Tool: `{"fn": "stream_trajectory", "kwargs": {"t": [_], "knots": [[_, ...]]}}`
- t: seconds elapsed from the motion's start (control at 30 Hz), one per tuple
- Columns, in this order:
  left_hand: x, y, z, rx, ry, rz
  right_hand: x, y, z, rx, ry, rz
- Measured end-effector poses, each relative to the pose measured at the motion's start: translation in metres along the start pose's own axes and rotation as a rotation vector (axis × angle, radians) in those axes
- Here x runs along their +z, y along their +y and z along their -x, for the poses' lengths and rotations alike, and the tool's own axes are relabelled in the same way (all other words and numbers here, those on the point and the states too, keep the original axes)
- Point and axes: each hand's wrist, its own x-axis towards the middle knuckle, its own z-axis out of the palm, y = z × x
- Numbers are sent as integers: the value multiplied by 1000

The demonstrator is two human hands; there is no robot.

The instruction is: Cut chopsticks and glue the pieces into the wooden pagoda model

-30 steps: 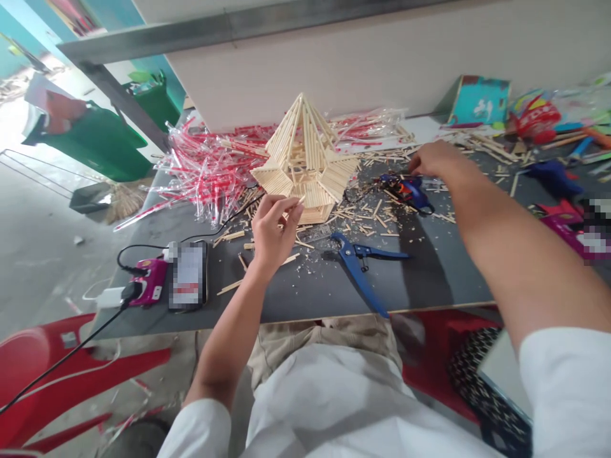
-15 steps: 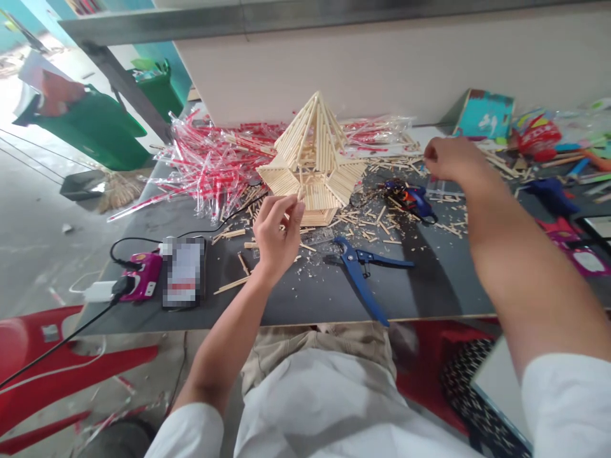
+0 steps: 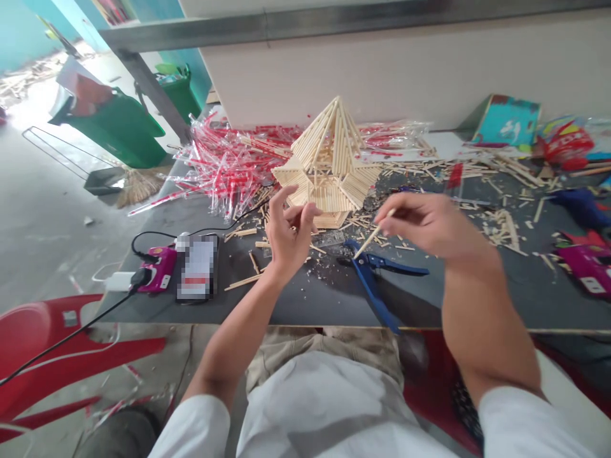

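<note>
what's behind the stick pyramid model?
Behind the stick pyramid model lies a heap of red-and-clear plastic wrappers, spreading left and right of it, then a pale board wall. Whatever sits directly behind the model's base is hidden.

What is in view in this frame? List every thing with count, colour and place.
stick model: one, pale wood, pointed roof, back middle of the table
wrapper pile: many, red and clear, left of the model
stick offcuts: many, pale wood, strewn right of the model
blue cutter: one, on the table under the right hand
phone: one, blurred screen, left on the table
pink device: one, corded, beside the phone
table: one, dark grey
green bins: two, on the floor at left
red chair: one, lower left
thin stick: one, pale, pinched in the right hand
left hand: raised before the model, fingers curled; whether it holds anything is unclear
right hand: above the cutter
</note>
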Motion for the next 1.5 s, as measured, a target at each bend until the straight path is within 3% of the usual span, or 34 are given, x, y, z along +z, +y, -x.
{"fn": "stream_trajectory", "kwargs": {"t": [0.1,0.17,0.27,0.33,0.53,0.7,0.77,0.9,1.03,1.2,1.33,1.5], "knots": [[1,1,0,-27,-10,2,53,6,-4,74,-328,-69],[2,1,0,-41,-25,2,84,14,-7,93,-409,-30],[3,0,1,-59,-63,40,115,28,-8,77,-209,122],[3,0,0,-77,-87,57,122,35,-8,63,-107,175],[-1,-2,-6,-113,-166,117,95,27,-8,-116,50,153],[-5,3,-12,-116,-249,177,57,-2,-18,-94,166,-63],[-8,6,-15,-105,-263,141,45,-14,-25,-129,146,-109],[-14,18,-28,-51,-226,10,28,-34,-42,-148,-21,-107],[-23,28,-55,-32,-258,-1,23,-43,-61,-183,-132,-91],[-31,29,-98,-76,-463,16,28,-48,-80,-218,-187,-128],[-21,26,-119,-45,-516,-63,30,-44,-81,-193,-187,-166],[-3,20,-120,65,-469,-62,29,-31,-77,-114,-101,-209]]}}
